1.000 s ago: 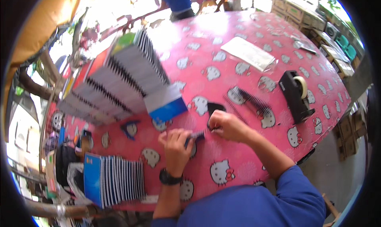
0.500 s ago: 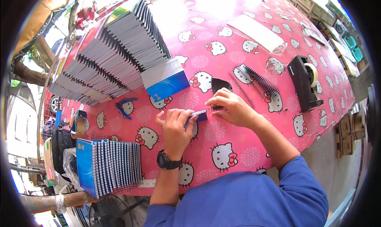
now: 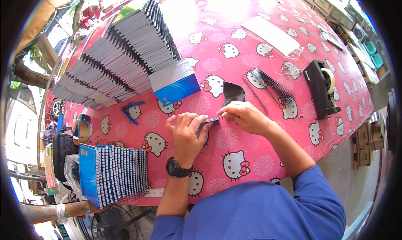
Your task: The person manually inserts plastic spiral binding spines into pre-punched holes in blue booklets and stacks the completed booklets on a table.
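My left hand (image 3: 188,129) is closed around a small blue notebook (image 3: 214,121), holding it on edge with its page edges upward. The fingers of my right hand (image 3: 240,116) pinch together at the notebook's right end, on a thin dark spiral coil that they mostly hide. Just beyond my right hand lies a black, curved, ribbed piece (image 3: 233,93). Further right are a heap of loose black spiral coils (image 3: 276,87) and a black tape dispenser (image 3: 320,89). Blue-handled pliers (image 3: 132,112) rest to the left of my hands.
Long rows of notebooks (image 3: 121,57) fill the far left, with a blue-covered stack (image 3: 178,89) at their near end. Coil-bound notebooks (image 3: 115,173) stand at the near left. A white sheet packet (image 3: 270,34) lies at the back. Pink patterned cloth (image 3: 226,139) covers the table.
My right hand has shifted slightly, its fingers now closer together at the notebook's end. More of the black ribbed piece shows. My left hand keeps its hold.
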{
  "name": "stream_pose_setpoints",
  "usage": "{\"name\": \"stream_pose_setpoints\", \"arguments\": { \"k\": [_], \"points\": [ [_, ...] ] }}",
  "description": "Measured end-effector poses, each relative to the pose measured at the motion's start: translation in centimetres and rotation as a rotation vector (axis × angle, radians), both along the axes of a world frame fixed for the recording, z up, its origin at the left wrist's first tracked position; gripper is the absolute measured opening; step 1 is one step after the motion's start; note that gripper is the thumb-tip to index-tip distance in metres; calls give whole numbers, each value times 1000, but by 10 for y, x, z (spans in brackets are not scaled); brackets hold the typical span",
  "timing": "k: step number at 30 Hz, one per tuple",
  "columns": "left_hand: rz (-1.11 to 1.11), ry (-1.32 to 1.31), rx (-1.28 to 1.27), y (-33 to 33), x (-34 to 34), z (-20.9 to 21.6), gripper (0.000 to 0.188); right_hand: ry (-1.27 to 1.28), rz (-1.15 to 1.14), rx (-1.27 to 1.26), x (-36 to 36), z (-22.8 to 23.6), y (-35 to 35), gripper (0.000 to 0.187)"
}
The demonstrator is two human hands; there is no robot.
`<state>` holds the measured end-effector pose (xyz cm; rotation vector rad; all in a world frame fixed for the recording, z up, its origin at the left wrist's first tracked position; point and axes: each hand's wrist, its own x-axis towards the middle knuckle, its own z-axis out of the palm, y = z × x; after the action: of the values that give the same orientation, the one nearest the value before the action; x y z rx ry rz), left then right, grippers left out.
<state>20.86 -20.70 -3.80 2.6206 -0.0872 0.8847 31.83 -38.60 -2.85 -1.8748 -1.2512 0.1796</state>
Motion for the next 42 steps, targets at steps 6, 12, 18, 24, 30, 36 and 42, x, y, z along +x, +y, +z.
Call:
{"name": "stream_pose_setpoints", "arguments": {
  "k": [6, 12, 18, 24, 30, 36, 42],
  "points": [
    [-96, 4, -30, -6, 0, -8, 28, 187, 15, -127, -7, 10, 1, 39],
    [-181, 70, -108, -3, -2, 5, 24, -215, -187, -271, 42, 4, -10, 64],
    [-118, 52, -42, 6, -5, 10, 28, -242, -120, -462, 52, -14, -3, 68],
    [-99, 94, -107, 29, -7, -3, 22, 643, 348, 109, 18, 16, -10, 80],
    [-137, 44, -139, 29, -7, -6, 25, 433, 159, 34, 16, 15, 0, 52],
    [-134, 21, -159, 26, -5, -8, 24, 436, 10, -60, 20, 5, 6, 50],
    [-123, 11, -180, 27, -6, -6, 23, 14, -128, -167, 22, 9, 10, 54]
  ]
}}
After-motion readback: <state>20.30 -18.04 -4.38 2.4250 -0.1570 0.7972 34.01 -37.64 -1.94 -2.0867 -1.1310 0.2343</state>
